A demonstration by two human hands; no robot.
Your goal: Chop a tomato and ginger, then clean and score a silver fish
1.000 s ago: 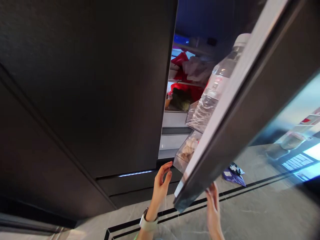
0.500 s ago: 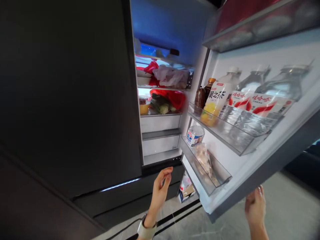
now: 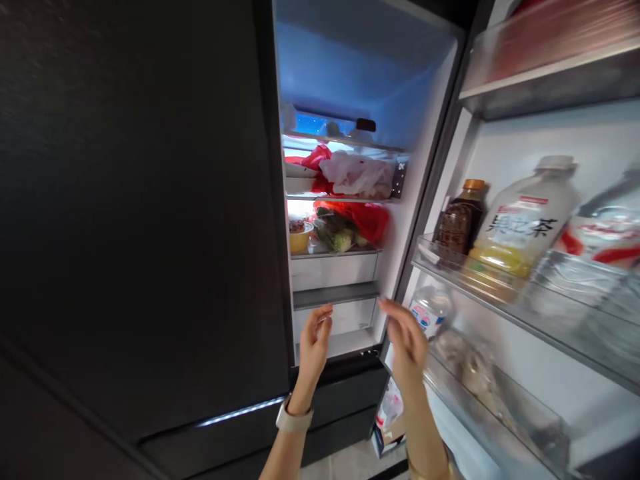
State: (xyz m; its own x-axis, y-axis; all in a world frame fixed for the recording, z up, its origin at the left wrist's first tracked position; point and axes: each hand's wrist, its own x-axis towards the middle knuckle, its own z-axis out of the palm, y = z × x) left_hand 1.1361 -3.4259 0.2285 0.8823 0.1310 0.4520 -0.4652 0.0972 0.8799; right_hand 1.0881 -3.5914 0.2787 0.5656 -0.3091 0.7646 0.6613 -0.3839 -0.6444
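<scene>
My left hand (image 3: 315,341), with a white band at the wrist, hovers before the lower drawers of an open refrigerator. Its fingers are loosely bent, thumb apart, and it holds nothing. To its right my right hand (image 3: 407,339) is raised beside the open door (image 3: 540,133), also empty, slightly blurred, with fingers bent and apart. Nearest to both is the white lower drawer (image 3: 345,318). Above it, a shelf bears leafy green vegetables (image 3: 335,230) in a red bag (image 3: 373,223) and a yellow bowl (image 3: 300,239). A white plastic bag (image 3: 353,172) lies one shelf higher.
Door racks at right hold a dark bottle (image 3: 457,223), a fruit tea bottle (image 3: 520,227), clear bottles with red-and-white labels (image 3: 600,240), a clear container (image 3: 430,310) and a bagged item (image 3: 475,367). A closed dark door (image 3: 140,200) fills the left. A box (image 3: 390,427) stands on the floor.
My right hand has come from the door's outer edge to the refrigerator's opening, beside my left. The left has risen slightly. The door appears swung wider, and the view has come closer.
</scene>
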